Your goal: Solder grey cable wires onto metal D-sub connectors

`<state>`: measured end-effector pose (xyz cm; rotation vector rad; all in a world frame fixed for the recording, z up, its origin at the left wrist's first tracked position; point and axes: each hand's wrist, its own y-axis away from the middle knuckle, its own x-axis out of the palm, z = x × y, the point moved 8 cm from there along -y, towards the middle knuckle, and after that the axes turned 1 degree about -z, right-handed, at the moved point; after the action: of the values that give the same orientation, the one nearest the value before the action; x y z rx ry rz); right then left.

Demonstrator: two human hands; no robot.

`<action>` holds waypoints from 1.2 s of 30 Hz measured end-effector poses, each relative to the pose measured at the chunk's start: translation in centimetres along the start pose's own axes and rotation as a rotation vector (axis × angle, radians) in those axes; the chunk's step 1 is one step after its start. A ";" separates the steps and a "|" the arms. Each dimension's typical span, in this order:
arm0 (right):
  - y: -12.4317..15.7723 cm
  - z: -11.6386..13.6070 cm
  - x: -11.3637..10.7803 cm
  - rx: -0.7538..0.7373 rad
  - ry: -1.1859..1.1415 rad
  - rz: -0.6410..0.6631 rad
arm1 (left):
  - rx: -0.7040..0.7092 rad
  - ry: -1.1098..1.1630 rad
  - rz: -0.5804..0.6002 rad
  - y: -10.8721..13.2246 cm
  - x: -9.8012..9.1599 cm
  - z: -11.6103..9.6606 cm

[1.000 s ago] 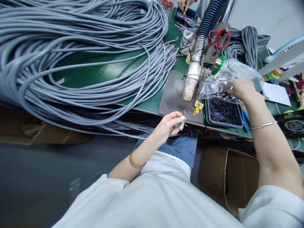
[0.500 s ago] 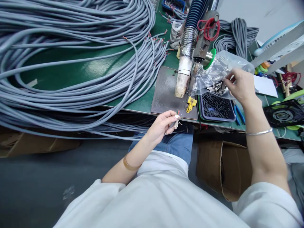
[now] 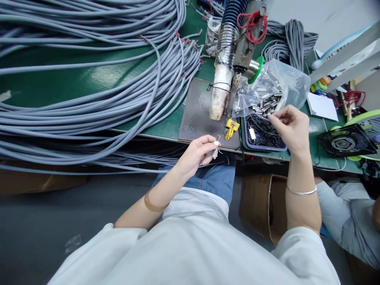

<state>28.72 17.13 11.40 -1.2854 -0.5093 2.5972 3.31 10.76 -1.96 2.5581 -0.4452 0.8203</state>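
Note:
My left hand [image 3: 196, 154] is closed on the stripped end of a grey cable [image 3: 216, 147], whose red and green wires stick out near the bench's front edge. My right hand [image 3: 289, 126] is pinched over the dark tray of small parts [image 3: 263, 136], holding something small I cannot make out. Just beyond it lies a clear plastic bag of metal connectors [image 3: 267, 95]. A small white connector [image 3: 251, 132] rests in the tray.
A huge pile of grey cables [image 3: 74, 79] covers the green bench. A ribbed extraction hose with soldering fixture [image 3: 225, 59] stands over a dark metal plate [image 3: 197, 114]. Yellow clip [image 3: 230, 127], small fan [image 3: 346, 142], cardboard box [image 3: 261, 202] below. Another person's sleeve [image 3: 347, 213] at right.
My right hand pulled back from the connector bag toward me, over the tray. The view shifted; my left hand keeps its grip on the cable end.

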 end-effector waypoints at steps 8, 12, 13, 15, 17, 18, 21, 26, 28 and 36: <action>4.3 3.3 3.5 -0.036 0.409 0.161 | 0.003 -0.002 -0.017 -0.1 -0.3 0.2; 4.6 3.3 5.4 -0.120 0.496 0.217 | -0.004 -0.003 -0.016 -0.1 -0.2 0.3; 4.5 3.1 5.6 -0.123 0.520 0.223 | -0.005 -0.002 -0.016 -0.1 -0.2 0.3; 4.3 2.8 5.8 -0.112 0.553 0.230 | -0.003 -0.001 -0.020 0.0 -0.3 0.2; 3.9 2.6 5.7 -0.102 0.562 0.230 | 0.001 -0.001 -0.025 0.1 -0.3 0.1; 3.8 2.6 5.6 -0.103 0.551 0.222 | 0.003 -0.001 -0.029 0.1 -0.3 0.0; 3.3 2.6 4.0 -0.106 0.424 0.124 | 0.013 0.008 -0.047 0.2 -0.6 -0.3; 3.9 2.0 -1.8 -0.036 -0.016 -0.271 | 0.075 0.025 -0.054 0.2 -0.8 -1.2; 5.1 2.2 -3.1 -0.025 -0.256 -0.390 | 0.088 -0.005 -0.038 0.1 -0.6 -1.4; 11.6 7.5 5.9 0.182 -0.877 -0.076 | 0.070 -0.210 0.079 1.3 1.9 -1.3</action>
<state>18.88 6.74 6.77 -0.0115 -0.4047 2.9391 3.65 9.92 0.54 2.7194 -0.5955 0.6047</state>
